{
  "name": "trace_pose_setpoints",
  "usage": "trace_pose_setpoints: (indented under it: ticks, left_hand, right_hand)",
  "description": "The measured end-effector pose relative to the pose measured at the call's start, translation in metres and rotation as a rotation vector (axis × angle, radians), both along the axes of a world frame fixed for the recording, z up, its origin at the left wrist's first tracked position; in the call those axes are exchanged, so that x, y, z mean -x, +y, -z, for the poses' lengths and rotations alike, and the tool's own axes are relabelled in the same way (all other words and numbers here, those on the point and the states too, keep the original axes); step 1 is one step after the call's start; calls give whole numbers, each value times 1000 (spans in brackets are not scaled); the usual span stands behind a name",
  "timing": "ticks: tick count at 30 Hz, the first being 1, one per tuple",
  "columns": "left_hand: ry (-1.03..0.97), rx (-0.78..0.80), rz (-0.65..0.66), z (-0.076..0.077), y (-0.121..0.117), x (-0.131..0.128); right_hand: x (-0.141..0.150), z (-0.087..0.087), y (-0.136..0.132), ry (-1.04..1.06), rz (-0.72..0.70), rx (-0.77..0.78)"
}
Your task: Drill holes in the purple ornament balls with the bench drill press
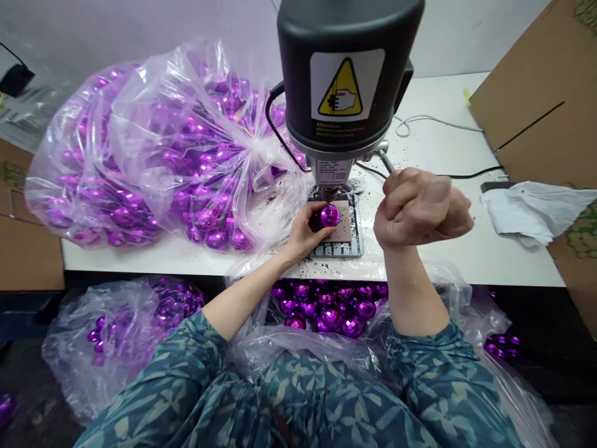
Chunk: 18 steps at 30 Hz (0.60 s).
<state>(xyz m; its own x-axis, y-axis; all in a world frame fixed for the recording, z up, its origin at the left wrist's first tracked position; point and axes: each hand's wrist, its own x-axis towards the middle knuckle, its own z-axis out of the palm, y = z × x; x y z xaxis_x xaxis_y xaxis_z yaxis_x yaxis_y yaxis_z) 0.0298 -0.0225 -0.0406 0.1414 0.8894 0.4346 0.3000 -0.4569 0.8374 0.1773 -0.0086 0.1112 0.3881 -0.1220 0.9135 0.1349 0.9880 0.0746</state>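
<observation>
My left hand (305,233) is closed around a shiny purple faceted ball (330,215), thumb on the near side and fingers on the far side. The ball rests on a tan board (344,231) lying on the slotted metal base (340,249) of a bench drill press (345,74). Right above the ball is the drill chuck (328,191); its tip appears to meet the ball's top. My right hand (417,208) is wrapped in a fist around the drill press lever (386,162), whose far end the fingers hide.
A big clear bag (140,155) of purple balls stands left on the white table (466,255). An open bag of purple balls (331,317) lies below the front edge, another bag (116,336) at lower left. A white cloth (536,211) and a cardboard box (527,93) are right. Dark shavings surround the base.
</observation>
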Motion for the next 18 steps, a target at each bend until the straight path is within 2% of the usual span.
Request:
trace_pose_setpoints:
  ticks: [3,5,8,11,12,13,15,18]
  left_hand:
    - [-11,-22,2,3,2,-1]
    - [-8,-33,1,3,3,-1]
    - [21,-34,-50,-3,-2,-1]
    - [68,-90,-178,-12,-23,2]
    - [84,-132,-173,-15,-35,5]
    - [104,-175,-112,-17,-47,7]
    - [199,-195,156,-21,-74,14]
    - [582,-67,615,-20,-110,27]
  right_hand:
    - [1,-1,-2,-27,-15,-3]
    - [4,-10,-5,20,-21,69]
    - [7,-39,-7,166,-2,332]
    - [4,-68,-4,95,-6,562]
    - [3,-74,-2,61,14,620]
    - [1,-78,-1,27,38,659]
    - [-1,-81,1,-14,88,691]
    - [-2,-78,3,-33,108,691]
